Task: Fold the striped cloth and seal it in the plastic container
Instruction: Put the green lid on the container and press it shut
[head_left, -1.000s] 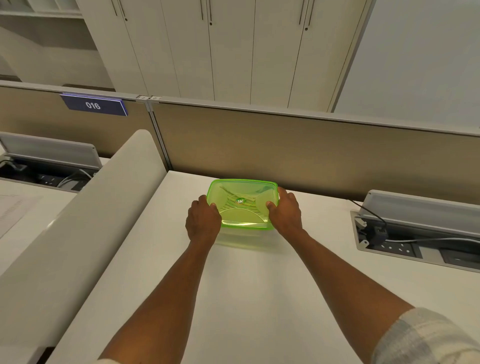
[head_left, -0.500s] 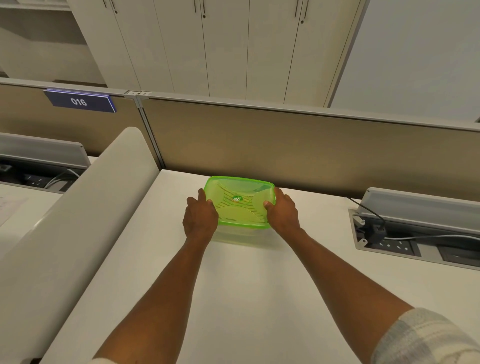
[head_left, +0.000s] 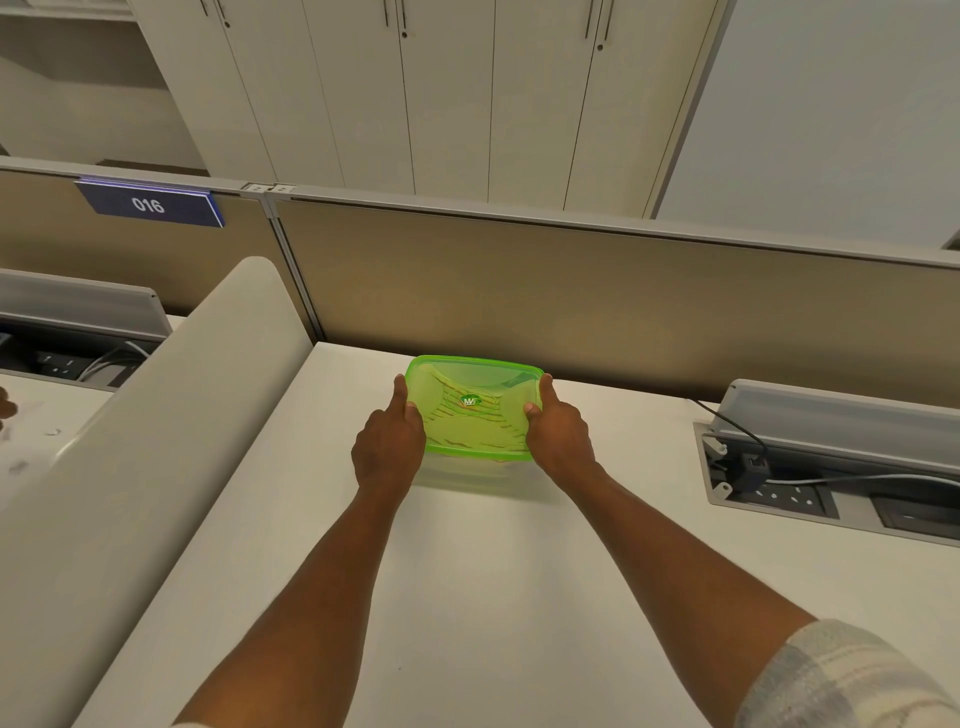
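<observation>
A clear plastic container with a translucent green lid (head_left: 475, 410) sits on the white desk (head_left: 467, 597), close to the tan partition. Through the lid I make out the striped cloth (head_left: 467, 441) lying inside. My left hand (head_left: 388, 446) grips the container's left side, thumb on the lid's edge. My right hand (head_left: 560, 435) grips the right side the same way, thumb up along the lid's corner. The lid lies flat on the container.
The tan partition (head_left: 597, 312) rises just behind the container. A recessed power box (head_left: 810, 483) with sockets and cables lies at the right. A rounded white divider (head_left: 171, 426) borders the desk on the left. Cabinets stand beyond.
The container has shifted slightly away from me, toward the partition. Both hands stayed on its sides, and the thumbs have stretched further up along the lid's edges.
</observation>
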